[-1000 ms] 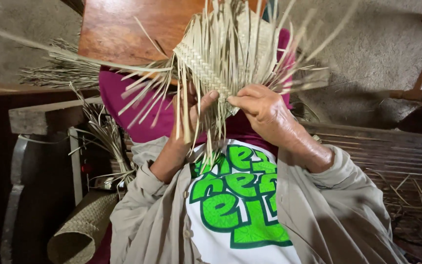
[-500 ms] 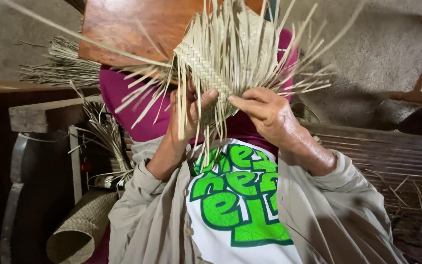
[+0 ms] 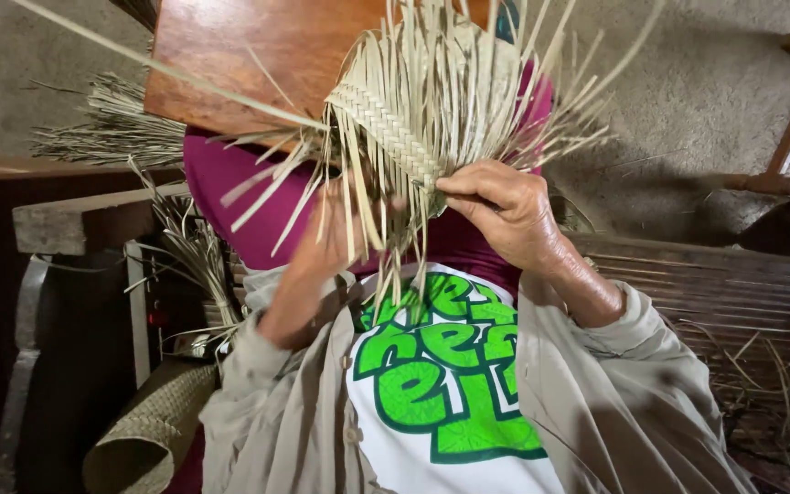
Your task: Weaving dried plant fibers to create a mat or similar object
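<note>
A half-woven palm-leaf piece (image 3: 395, 128) with a tight plaited band and many loose pale strips fanning outward is held up in front of me. My right hand (image 3: 505, 206) pinches its lower edge at the end of the plaited band. My left hand (image 3: 322, 247) is blurred with motion, just below and to the left, its fingers closed among the hanging loose strips (image 3: 368, 229). Part of that hand is hidden behind the strips. Below the hands are my grey sleeves and a white shirt with green print.
A brown wooden board (image 3: 240, 55) lies beyond the weaving, over a magenta cloth (image 3: 221, 183). A bundle of dried strips (image 3: 112, 137) sits at the left, a rolled woven mat (image 3: 148, 430) at bottom left. A slatted bench (image 3: 715, 284) is on the right, on a concrete floor (image 3: 706, 91).
My left hand has dropped lower along the hanging strips and is now blurred. My right hand stays at the band's edge. The woven piece has shifted only slightly.
</note>
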